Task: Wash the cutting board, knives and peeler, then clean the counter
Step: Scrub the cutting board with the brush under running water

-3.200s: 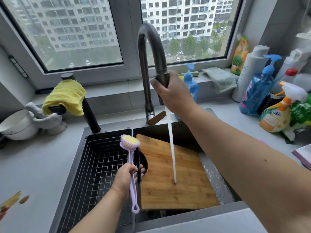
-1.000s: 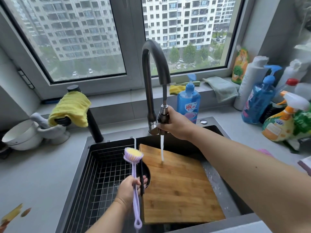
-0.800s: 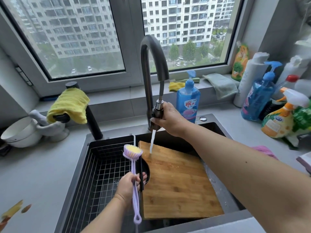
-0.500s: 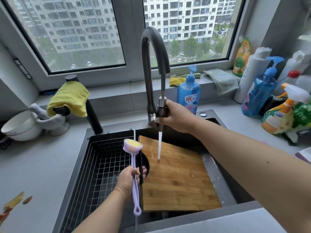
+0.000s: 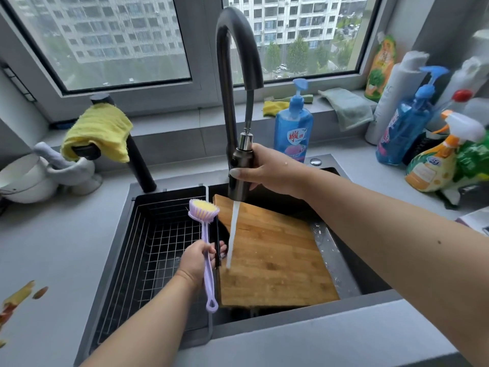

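Observation:
A wooden cutting board (image 5: 275, 255) lies tilted across the right half of the dark sink (image 5: 169, 193). My right hand (image 5: 267, 170) grips the pull-out spray head (image 5: 240, 170) of the black faucet (image 5: 225, 75), hose drawn out; its water stream (image 5: 232, 231) hits the board's left edge. My left hand (image 5: 197, 260) holds a purple dish brush (image 5: 205, 223) upright, yellow bristles on top, together with the board's left edge. No knives or peeler are visible.
A wire rack (image 5: 148, 250) fills the sink's left half. A blue soap bottle (image 5: 292, 128) stands behind the sink; spray bottles (image 5: 434, 160) crowd the right counter. A yellow cloth (image 5: 98, 131) hangs on a black tap, beside a white bowl (image 5: 21, 178). Peel scraps (image 5: 18, 298) lie at left.
My right hand pulled the spray head down out of the faucet spout and has swept the stream across the board's upper part to its left edge. My left hand stays with the brush.

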Available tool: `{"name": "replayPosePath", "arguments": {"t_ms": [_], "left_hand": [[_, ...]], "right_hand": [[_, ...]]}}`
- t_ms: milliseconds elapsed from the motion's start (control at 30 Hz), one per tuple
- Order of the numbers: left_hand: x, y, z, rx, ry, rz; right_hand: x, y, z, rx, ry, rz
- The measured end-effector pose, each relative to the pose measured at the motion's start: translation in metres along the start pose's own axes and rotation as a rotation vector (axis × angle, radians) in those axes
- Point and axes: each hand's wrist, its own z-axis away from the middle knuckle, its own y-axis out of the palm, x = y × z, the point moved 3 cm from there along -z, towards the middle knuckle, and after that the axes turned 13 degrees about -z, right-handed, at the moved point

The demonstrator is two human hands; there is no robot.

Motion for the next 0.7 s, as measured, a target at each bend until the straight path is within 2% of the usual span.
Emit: {"name": "replayPosePath", "arguments": {"t_ms": [167,533,700], "left_hand": [[0.005,-0.004,-0.011,0.001,-0.013,0.015],[0.003,0.000,-0.005,0.022,0.013,-0.017],[0.002,0.001,-0.005,0.023,0.003,-0.020]], "right_hand": [[-0.002,-0.007,0.003,0.015,0.029,0.047],[0.002,-0.055,0.009,0.000,0.098,0.558],[0.002,-0.063,0.005,0.010,0.119,0.628]]}}
